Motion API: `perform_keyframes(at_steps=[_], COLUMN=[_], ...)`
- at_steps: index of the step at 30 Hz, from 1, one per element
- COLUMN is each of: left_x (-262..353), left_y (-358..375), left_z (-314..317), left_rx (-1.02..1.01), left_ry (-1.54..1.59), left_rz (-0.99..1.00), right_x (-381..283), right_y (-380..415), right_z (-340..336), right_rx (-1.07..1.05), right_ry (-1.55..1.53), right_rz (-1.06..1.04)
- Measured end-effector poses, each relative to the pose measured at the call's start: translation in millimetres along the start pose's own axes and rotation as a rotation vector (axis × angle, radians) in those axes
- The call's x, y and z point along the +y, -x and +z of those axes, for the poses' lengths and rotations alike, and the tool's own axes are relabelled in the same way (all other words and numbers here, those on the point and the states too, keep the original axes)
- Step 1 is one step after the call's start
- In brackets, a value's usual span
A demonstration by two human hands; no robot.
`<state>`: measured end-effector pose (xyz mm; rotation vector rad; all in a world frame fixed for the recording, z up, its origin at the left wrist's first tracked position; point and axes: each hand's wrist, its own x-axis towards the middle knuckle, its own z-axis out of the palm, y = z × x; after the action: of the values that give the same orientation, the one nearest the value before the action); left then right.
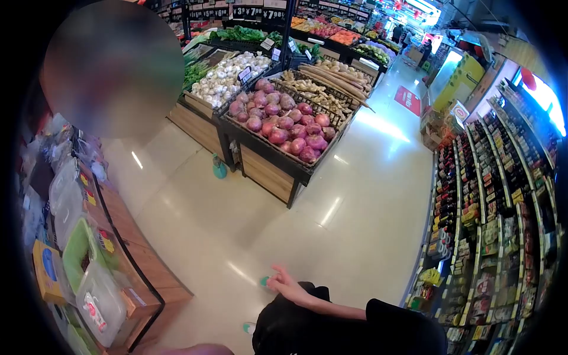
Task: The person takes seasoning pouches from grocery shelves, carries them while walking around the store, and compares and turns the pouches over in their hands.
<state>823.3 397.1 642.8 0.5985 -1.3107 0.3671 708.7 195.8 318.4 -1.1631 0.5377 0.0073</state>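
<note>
My right hand (287, 288) hangs in front of my dark clothing (296, 322), fingers apart and loosely stretched out. Nothing shows in it, and it touches no goods. Below and beside it, my teal shoes (249, 327) show on the pale floor. A strip of bare skin at the bottom edge looks like part of my left arm (198, 349); the left hand itself is outside the picture. Ahead stands a black display bin heaped with red onions (284, 121). Ginger (313, 93) lies behind them, and garlic (228, 80) to their left.
Clear plastic bins (102, 305) on a wooden counter (142, 248) line the left side. Shelves of bottles and packets (488, 225) curve along the right. A small teal object (219, 167) stands on the floor by the onion stand. An aisle (384, 148) runs toward distant people.
</note>
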Motion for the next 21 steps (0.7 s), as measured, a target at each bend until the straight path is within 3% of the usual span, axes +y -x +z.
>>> perform_keyframes(at_steps=[1,4,5,8,11,19,21], left_x=[7.0,12.8,18.6,68.6,124.2,222.7,244.8], left_y=[45.1,146.7,193.0,312.2,383.8,372.9,384.8], left_z=[-23.3,-48.5,-56.2,-55.6,-56.2,-145.4,-157.7], left_rx=[0.178,0.331,0.345,0.674,0.782,0.754,0.824], left_ry=[-0.385,-0.400,-0.331,-0.235,-0.190,-0.597,-0.653], left_rz=[-0.129,-0.851,-0.984,-1.288,-1.344,-1.238,-1.155], right_x=[5.6,22.5,26.2,44.6,69.7,96.2,103.1], right_y=[3.5,18.9,26.3,41.0,56.5,89.4,96.1], right_z=[10.5,45.4,60.3,101.0,139.9,237.8,261.1], right_rx=[-0.004,-0.032,-0.055,-0.131,-0.191,-0.369,-0.413], right_ry=[0.009,0.034,0.043,0.107,0.184,0.253,0.260], right_rz=[-0.007,0.000,0.016,-0.003,-0.039,0.033,0.054])
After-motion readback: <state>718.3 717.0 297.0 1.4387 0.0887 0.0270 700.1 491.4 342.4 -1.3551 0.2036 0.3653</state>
